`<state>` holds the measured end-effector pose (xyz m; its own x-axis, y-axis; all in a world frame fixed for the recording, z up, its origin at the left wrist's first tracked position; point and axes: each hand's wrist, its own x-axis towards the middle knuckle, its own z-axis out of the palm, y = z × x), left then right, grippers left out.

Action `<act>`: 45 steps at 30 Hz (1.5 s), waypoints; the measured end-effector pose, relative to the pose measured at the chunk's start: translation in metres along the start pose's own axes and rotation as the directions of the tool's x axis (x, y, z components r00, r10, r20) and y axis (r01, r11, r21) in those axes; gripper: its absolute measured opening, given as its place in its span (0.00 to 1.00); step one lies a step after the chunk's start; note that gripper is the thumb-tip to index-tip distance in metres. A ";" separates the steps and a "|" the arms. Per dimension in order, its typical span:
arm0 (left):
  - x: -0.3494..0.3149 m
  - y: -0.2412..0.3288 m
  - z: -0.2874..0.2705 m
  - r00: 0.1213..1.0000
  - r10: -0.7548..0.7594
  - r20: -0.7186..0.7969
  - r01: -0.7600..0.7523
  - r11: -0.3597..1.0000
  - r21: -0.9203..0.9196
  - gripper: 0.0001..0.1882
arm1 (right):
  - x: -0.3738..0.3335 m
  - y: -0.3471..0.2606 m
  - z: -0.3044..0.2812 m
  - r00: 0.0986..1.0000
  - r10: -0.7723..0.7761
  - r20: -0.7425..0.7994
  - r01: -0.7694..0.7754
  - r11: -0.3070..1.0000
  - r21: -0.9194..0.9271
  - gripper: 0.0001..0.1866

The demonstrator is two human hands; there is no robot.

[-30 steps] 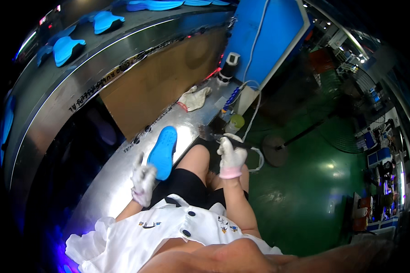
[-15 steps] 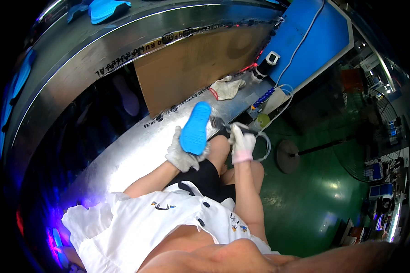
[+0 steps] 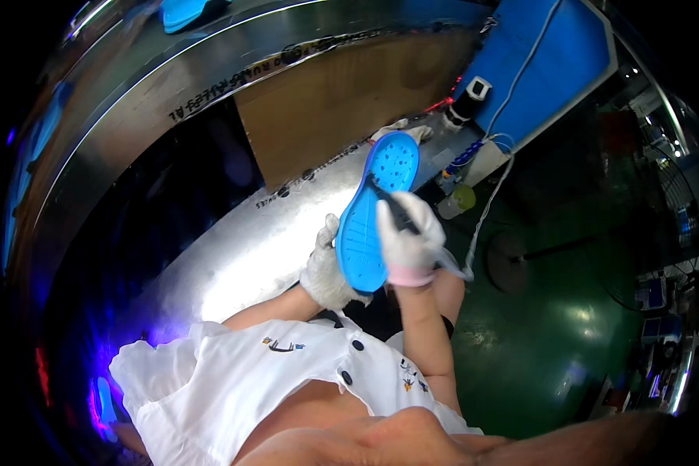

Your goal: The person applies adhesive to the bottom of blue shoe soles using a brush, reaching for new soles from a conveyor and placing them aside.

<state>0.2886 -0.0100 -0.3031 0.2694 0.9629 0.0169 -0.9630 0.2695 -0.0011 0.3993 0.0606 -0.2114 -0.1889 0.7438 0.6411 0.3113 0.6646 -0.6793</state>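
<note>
A bright blue shoe sole (image 3: 374, 210) with small holes near its far end is held up in front of me, over the edge of a shiny metal bench (image 3: 233, 248). My left hand (image 3: 326, 268), in a white knit glove, grips the sole's near end from the left and below. My right hand (image 3: 408, 237), also gloved, holds a dark slim tool (image 3: 388, 203) whose tip touches the sole's right edge near the middle. A thin white cord (image 3: 458, 268) hangs away from that hand.
Behind the bench stands a brown board (image 3: 342, 101) and a curved metal conveyor rail (image 3: 210, 70) carrying another blue sole (image 3: 180, 11). To the right are a blue panel (image 3: 544, 62), white cables, a small bottle (image 3: 458, 202) and a green floor (image 3: 567, 326).
The blue sole has been lifted off the bench by my left hand and raised closer to me. My right hand has come in against its right edge with the tool.
</note>
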 end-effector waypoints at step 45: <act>0.022 0.108 0.053 0.933 -0.148 -0.328 0.327 0.725 0.606 0.34 | -0.001 -0.020 -0.031 0.840 -0.300 0.453 0.206 0.947 0.246 0.12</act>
<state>0.1898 0.0391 -0.2495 0.3954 0.8640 -0.3116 -0.6133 0.5009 0.6107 0.4220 0.0447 -0.1871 -0.6737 0.4573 0.5805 0.0270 0.8003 -0.5990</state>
